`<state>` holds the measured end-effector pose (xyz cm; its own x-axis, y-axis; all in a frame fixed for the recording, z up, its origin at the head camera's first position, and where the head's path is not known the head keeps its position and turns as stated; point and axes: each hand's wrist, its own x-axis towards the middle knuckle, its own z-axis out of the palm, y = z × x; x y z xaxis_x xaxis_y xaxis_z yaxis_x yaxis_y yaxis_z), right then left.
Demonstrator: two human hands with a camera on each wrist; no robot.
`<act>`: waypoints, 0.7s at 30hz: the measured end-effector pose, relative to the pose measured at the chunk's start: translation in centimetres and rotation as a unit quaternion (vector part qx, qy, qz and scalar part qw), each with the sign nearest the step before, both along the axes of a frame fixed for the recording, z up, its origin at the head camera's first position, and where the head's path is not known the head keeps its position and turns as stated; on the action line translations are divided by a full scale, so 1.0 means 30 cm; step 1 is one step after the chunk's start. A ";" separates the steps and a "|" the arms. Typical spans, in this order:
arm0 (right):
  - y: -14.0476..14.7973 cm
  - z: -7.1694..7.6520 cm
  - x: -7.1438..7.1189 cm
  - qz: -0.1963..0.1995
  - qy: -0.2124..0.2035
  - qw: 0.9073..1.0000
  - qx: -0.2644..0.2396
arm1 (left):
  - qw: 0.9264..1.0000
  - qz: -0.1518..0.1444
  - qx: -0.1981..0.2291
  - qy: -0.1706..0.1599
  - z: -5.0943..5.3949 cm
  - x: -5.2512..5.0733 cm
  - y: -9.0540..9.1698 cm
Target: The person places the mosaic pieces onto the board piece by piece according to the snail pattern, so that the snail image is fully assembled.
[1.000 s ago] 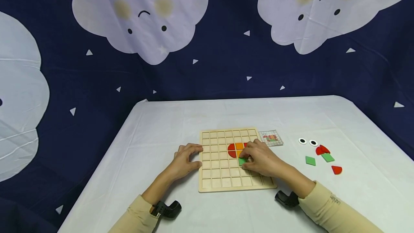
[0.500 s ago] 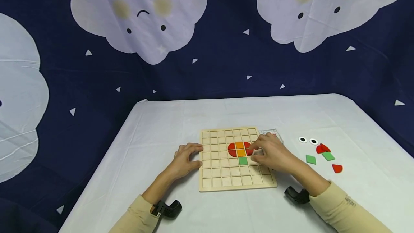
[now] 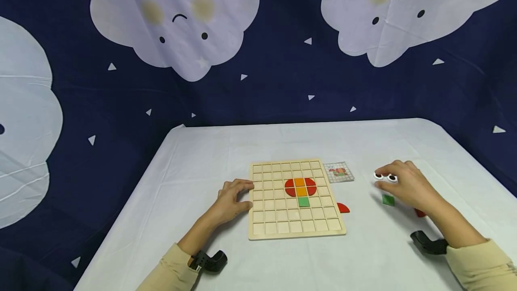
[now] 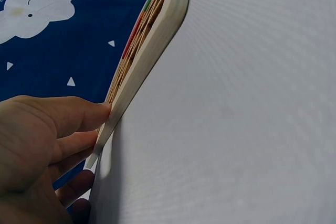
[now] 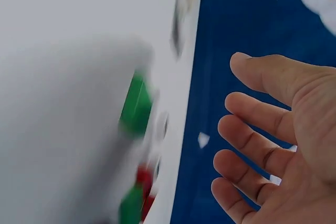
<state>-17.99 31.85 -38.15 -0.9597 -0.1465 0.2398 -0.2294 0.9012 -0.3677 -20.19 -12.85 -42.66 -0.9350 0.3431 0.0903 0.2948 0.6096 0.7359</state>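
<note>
A wooden grid board (image 3: 282, 228) lies on the white table. On it, two orange squares (image 3: 300, 191) stand between a left red rounded piece (image 3: 289, 187) and a right red rounded piece (image 3: 311, 187), with a green square (image 3: 304, 202) below. My left hand (image 3: 231, 199) touches the board's left edge, thumb and fingers apart along it. Out to the right, my right hand (image 3: 409, 187) is held over loose pieces, its fingers loosely bent and holding nothing. Two white eye discs (image 3: 392, 178) show by its fingertips, a green diamond-shaped piece (image 3: 388, 200) below them.
A small picture card (image 3: 339, 172) with a grid pattern lies at the board's upper right. One red piece (image 3: 343, 208) rests against the board's right edge; another red piece (image 3: 420, 213) is partly covered by the right forearm. A dark cloud-print cloth (image 3: 274, 93) hangs behind the table.
My right hand has let go of the green square on the board and moved right to the loose pieces. A red piece beside the board is now uncovered. My left hand has stayed put.
</note>
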 end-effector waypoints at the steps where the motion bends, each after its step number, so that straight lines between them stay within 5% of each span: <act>1: 0.027 -0.005 0.002 -0.009 -0.003 1.000 0.000 | 1.000 -0.001 0.000 0.001 -0.001 0.000 0.000; 10: 0.188 -0.053 0.004 -0.046 -0.063 0.997 0.005 | 1.000 -0.002 0.001 -0.001 -0.005 -0.003 0.000; 21: 0.257 -0.081 -0.014 -0.047 -0.123 0.991 0.000 | 1.000 0.000 0.002 -0.001 0.002 0.001 0.000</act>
